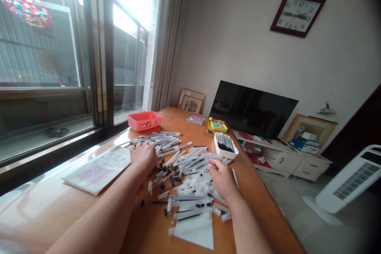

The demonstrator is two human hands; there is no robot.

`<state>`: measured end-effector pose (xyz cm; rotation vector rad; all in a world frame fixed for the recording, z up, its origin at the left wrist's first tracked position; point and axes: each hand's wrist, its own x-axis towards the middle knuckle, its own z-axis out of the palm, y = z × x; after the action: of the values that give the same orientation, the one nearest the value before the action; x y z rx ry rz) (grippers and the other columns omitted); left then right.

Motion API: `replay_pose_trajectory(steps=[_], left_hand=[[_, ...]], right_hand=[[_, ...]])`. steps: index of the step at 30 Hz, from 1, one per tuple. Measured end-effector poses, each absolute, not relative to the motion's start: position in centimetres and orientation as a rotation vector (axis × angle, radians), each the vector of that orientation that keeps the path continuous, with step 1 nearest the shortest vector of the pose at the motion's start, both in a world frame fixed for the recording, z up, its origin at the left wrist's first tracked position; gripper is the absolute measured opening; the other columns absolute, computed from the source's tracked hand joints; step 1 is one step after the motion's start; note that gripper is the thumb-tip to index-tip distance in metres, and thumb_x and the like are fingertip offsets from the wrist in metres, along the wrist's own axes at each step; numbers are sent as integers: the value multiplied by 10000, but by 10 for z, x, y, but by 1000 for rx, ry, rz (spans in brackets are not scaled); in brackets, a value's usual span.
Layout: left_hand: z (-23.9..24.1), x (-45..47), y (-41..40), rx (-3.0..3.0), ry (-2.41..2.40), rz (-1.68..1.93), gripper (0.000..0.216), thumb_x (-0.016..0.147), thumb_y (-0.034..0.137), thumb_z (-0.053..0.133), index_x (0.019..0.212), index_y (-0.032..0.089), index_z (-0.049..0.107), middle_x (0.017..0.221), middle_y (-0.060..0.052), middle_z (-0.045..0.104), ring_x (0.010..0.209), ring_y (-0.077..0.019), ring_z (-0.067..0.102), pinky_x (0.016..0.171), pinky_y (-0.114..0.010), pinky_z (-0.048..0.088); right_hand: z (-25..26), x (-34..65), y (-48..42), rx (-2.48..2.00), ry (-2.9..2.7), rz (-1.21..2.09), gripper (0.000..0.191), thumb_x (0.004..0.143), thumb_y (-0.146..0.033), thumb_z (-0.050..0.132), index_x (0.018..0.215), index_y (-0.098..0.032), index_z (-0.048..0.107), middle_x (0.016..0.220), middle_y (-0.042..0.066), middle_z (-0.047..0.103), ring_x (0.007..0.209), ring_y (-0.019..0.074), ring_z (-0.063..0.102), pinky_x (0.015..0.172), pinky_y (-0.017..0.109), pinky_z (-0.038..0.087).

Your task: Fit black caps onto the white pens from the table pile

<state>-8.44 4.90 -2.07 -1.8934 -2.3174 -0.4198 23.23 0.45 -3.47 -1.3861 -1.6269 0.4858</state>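
My left hand (144,154) is at the left side of the pile, its fingers curled down by a bundle of pens (166,139) with clear barrels. What its fingertips close on is hidden. On the right, my right hand (222,176) has its fingers bent together beside loose translucent pen barrels (190,161); anything in them is too small to make out. Black pen caps (172,179) and dark refills lie scattered between the hands. Nearer to me, more clear barrels (190,198) rest partly on a white paper sheet (196,232).
A white box (228,153) of upright black-tipped pens stands beyond my right hand. A pink basket (145,122) is at the back left, a yellow box (218,125) at the back right. An open booklet (98,168) lies left. The table's right edge (268,196) runs past my right arm.
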Motion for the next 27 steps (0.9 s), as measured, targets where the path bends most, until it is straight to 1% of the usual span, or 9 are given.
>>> replay_pose_trajectory(steps=[3,5,8,10,15,17,19,23,27], left_hand=[[-19,-84,49,-1880,-2355,-402,123,705,243,655,789,211,739,1102,-145,726,1106,-362,574,941,-480,373],[-16,-83,48,-1878,-2358,-412,105,728,260,654,777,209,731,1087,-149,726,1098,-364,582,943,-481,376],[-10,-78,42,-1906,-2298,-464,233,886,305,507,892,225,726,1131,-143,704,1109,-353,580,925,-477,388],[-6,-70,36,-1981,-2207,-528,301,956,324,414,980,239,702,1152,-129,684,1099,-324,584,911,-451,397],[-4,-34,20,-2496,-1823,-846,235,994,306,391,944,228,606,1021,-92,667,939,-229,623,803,-324,425],[-6,-19,12,-2676,-1672,-983,211,1010,305,365,949,243,557,955,-56,659,873,-205,622,769,-302,428],[-8,-7,5,-2815,-1573,-1017,189,1017,304,351,952,247,519,924,-42,647,816,-194,610,725,-291,429],[-8,3,-4,-2872,-1469,-1056,168,1008,289,365,924,243,503,919,-48,638,810,-196,598,724,-293,439],[-7,5,-5,-2856,-1421,-1079,160,1001,274,372,924,237,507,927,-57,626,823,-199,589,747,-301,451]], right_hand=[[-32,231,3,-1390,-1619,495,374,887,-362,537,1111,-169,766,1126,119,772,1070,289,707,961,401,530],[-31,231,3,-1377,-1612,491,375,886,-375,539,1103,-173,768,1109,117,774,1044,289,711,939,395,535],[-30,229,2,-1359,-1586,489,367,892,-404,543,1071,-182,774,1047,113,780,963,287,716,876,388,546],[-29,227,3,-1350,-1558,513,373,900,-435,546,1054,-182,773,987,107,778,899,282,712,824,379,548],[-28,215,1,-1318,-1472,648,426,920,-527,530,1003,-177,759,861,75,750,739,240,675,673,328,522],[-27,211,0,-1314,-1425,725,438,925,-561,527,977,-183,742,863,74,743,703,225,665,615,307,499],[-26,207,-1,-1306,-1371,797,478,935,-614,506,941,-186,720,852,82,733,678,215,655,571,293,473],[-23,204,-3,-1305,-1246,898,567,931,-715,460,822,-194,655,730,58,663,580,181,572,512,277,409],[-23,208,-2,-1271,-1306,838,554,918,-724,492,724,-211,567,638,-3,553,561,156,475,526,267,367]])
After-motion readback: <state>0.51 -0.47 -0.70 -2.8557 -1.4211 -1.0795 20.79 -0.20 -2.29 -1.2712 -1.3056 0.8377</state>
